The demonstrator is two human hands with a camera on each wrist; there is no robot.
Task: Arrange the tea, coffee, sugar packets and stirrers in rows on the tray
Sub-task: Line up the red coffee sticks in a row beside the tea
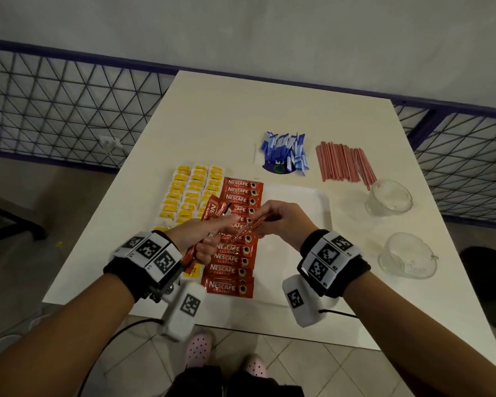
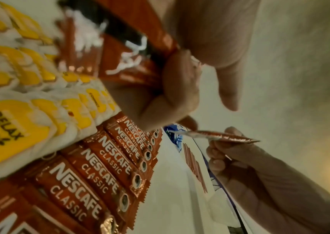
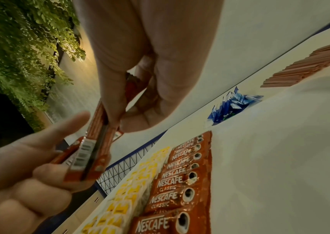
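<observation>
Head view: one white table (image 1: 241, 116) bears one white tray (image 1: 304, 224) near its front edge. On the tray's left, three columns of yellow tea bags (image 1: 189, 193), one reading "RELAX"; beside them a column of red "NESCAFE CLASSIC" sachets (image 1: 235, 259). Far right lie blue sugar packets (image 1: 287, 156), red stirrers (image 1: 344, 161) and two glass cups (image 1: 388, 197). Left hand (image 1: 201, 236) grips a sachet bundle (image 1: 212, 216); right hand (image 1: 281, 222) pinches one sachet (image 1: 251, 227).

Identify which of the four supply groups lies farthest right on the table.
The red stirrers, right of the blue sugar packets; tea bags and coffee sachets lie further left.
</observation>
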